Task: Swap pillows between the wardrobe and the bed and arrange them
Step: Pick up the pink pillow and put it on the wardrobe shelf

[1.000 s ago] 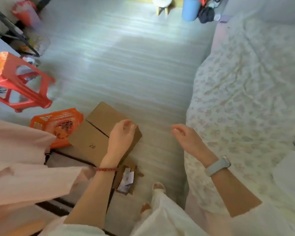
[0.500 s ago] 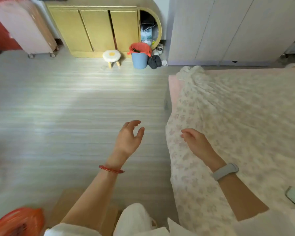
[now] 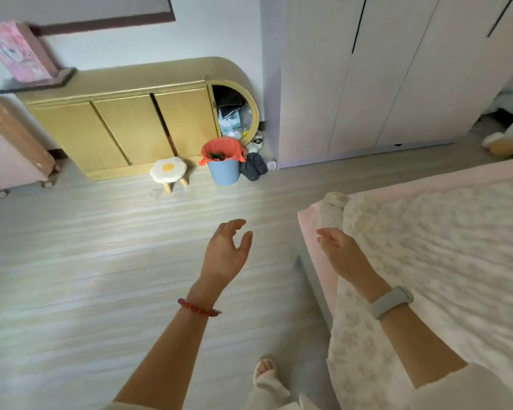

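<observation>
Both hands empty: left hand (image 3: 225, 253) hanging with fingers loosely spread, right hand (image 3: 342, 253) fingers relaxed over bed (image 3: 427, 247) edge at 3 o'clock. Wardrobe (image 3: 382, 69) at 1 o'clock, doors closed. No pillows showing. Risk: tripping on bed corner while walking over.

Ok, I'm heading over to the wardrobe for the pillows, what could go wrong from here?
Both hands, left and right, are free, so nothing can drop yet. The bed corner juts out close by your right side; you could bump it. The wardrobe doors are shut, so you'll need a hand to open one. The bin and small stool stand near its left end, easy to kick.
</observation>
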Demonstrator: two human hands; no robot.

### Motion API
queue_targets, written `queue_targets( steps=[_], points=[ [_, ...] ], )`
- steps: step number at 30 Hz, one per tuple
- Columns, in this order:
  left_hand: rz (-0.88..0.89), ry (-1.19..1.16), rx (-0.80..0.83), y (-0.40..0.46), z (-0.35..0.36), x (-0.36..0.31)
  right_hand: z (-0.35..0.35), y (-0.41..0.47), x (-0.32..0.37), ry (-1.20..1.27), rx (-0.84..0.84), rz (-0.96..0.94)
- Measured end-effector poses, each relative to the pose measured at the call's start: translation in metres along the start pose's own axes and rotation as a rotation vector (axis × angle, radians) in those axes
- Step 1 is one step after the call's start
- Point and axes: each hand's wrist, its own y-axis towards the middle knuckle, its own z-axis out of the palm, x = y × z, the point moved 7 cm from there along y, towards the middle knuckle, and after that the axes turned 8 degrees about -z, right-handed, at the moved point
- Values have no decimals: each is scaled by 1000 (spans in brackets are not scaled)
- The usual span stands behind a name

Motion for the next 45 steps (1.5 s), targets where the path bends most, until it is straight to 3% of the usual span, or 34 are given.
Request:
queue_targets(
  steps=[6, 12, 18, 25, 31, 36, 45],
  points=[
    [83, 22, 87, 169, 19, -33, -22, 136, 23, -48, -119, 57],
    [86, 7, 151, 330, 55, -32, -9, 299, 25, 53, -170, 135],
    [93, 45, 164, 506, 54, -53, 1, 482, 58, 73, -177, 128],
    [162, 95, 219, 669, 83, -94, -22, 637, 75, 90, -172, 138],
    [255, 116, 389, 791, 176, -151, -79, 738, 32, 135, -330, 256],
    [393, 109, 560, 866, 280, -246, -168, 783, -7, 161, -532, 362],
    [697, 144, 904, 843, 527, -419, -343, 757, -152, 203, -919, 647]
  ],
)
